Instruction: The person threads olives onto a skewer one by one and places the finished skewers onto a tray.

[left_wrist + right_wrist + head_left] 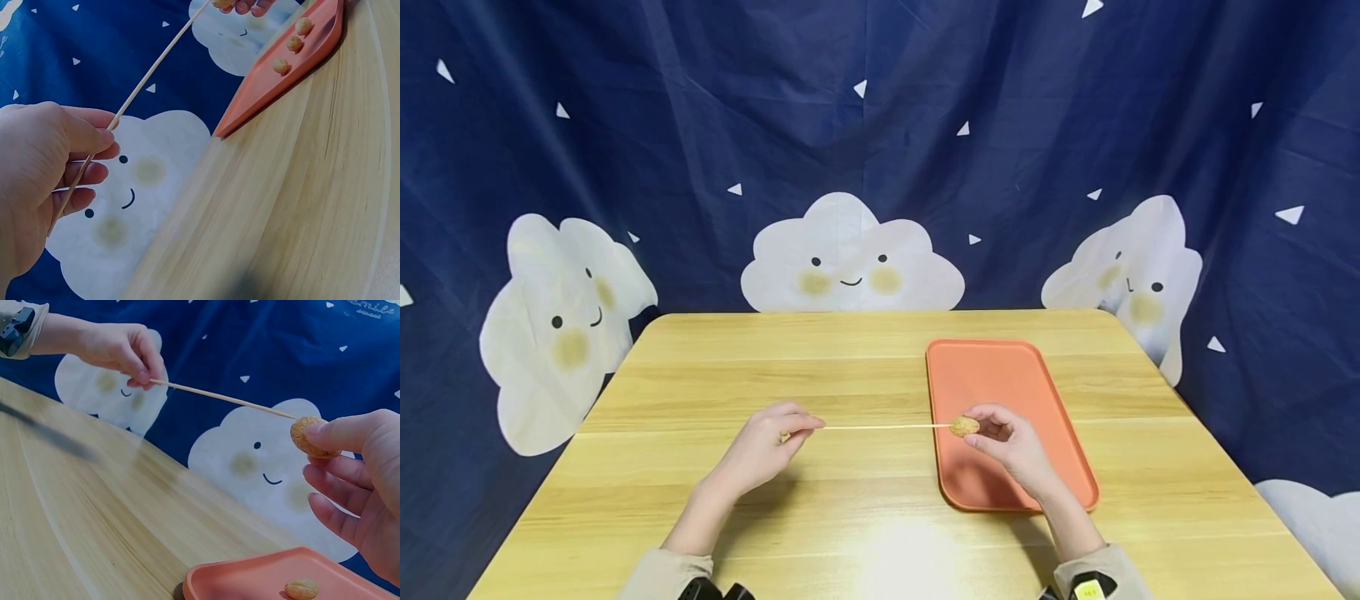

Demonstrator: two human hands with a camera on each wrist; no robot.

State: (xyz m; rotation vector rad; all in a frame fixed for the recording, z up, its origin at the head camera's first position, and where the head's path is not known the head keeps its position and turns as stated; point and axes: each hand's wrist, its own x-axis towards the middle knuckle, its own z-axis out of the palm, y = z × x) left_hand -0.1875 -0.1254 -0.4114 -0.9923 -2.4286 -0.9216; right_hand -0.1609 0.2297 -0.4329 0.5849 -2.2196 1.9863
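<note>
Over the pale wooden table (790, 367), well inside its edges, the left hand (770, 440) pinches a thin wooden skewer (880, 427), its tip meeting the golden-brown oval ball (962, 427) the right hand (1013, 443) pinches above the orange rectangular tray (985, 375).

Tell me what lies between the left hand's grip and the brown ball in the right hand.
A bare stretch of thin wooden skewer, reaching from the left hand's grip to the brown ball; the right wrist view shows it.
</note>
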